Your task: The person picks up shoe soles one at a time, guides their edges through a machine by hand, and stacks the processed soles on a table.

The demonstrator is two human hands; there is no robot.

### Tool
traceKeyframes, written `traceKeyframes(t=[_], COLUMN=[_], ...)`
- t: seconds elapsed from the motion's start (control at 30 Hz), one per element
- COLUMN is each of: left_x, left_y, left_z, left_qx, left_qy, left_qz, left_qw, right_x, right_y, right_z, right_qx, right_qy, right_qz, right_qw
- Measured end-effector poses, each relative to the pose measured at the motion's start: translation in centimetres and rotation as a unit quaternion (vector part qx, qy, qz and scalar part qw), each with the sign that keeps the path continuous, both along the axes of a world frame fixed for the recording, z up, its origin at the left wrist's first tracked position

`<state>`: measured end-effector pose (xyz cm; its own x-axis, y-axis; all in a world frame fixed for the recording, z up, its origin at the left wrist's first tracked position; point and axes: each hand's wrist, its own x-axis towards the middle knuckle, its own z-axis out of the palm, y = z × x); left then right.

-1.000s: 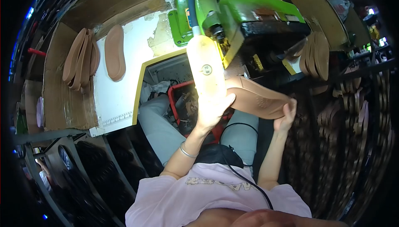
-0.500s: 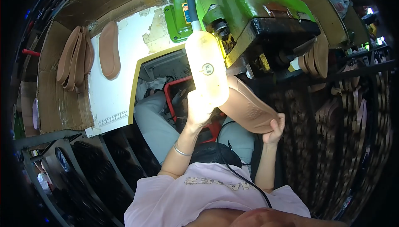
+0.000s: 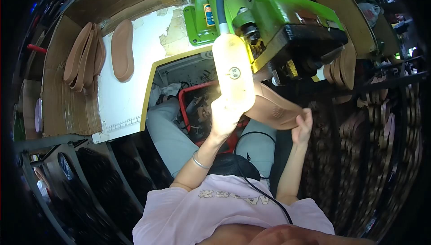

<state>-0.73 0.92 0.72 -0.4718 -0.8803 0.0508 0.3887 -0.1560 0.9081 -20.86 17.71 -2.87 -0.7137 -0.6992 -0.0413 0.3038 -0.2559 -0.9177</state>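
Brown sole [image 3: 276, 108] lifted at its outer end since 0.5 s ago

Sole, brown: 1 piece, held above the person's lap, below the green machine [image 3: 269, 0] and partly behind a glowing lamp [image 3: 232, 56]. Outer end, with the right hand [image 3: 303, 126], now higher in view and nearer the machine. Dotted patch visible toward that end.

Right hand: narrow grip, thumb and fingers closed on the sole's outer end; slightly blurred.

Left hand [image 3: 226, 117]: near the inner end, partly covered by the lamp; fingertips hidden, so its grip cannot be told. Bracelet [image 3: 199, 162], 1, on the forearm.

Desk [image 3: 141, 65]: white top, yellow edging, ruler scale [image 3: 121, 124] by the near edge. On it, 1 loose sole [image 3: 122, 49], lying flat; beside that, a leaning stack [image 3: 85, 61] of soles near a cardboard wall [image 3: 56, 88].

Far right, beyond the machine: 1 further pile [image 3: 345, 65] of soles.

Between the knees: 1 red-rimmed bin [image 3: 182, 103], brown scraps inside.
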Motion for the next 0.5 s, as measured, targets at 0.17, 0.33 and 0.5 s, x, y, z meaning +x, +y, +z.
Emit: traceKeyframes(t=[0.17, 0.33, 0.5], left_x=[-0.5, 0.7, 1.7], left_y=[-1.1, -1.4, -0.9], left_z=[-0.6, -1.7, 0.3], left_qx=[-0.001, 0.088, 0.067], left_qy=[0.008, 0.085, 0.087], left_qz=[-0.05, -0.076, -0.021], left_qw=[0.999, 0.99, 0.994], right_x=[5.8, 7.6, 5.7], right_y=[2.9, 4.2, 3.8], right_z=[-2.6, -1.1, 1.1], right_qx=[0.024, 0.023, 0.029], right_qy=[-0.075, -0.045, 0.031], right_qz=[0.038, -0.007, -0.032], right_qw=[0.996, 0.999, 0.999])
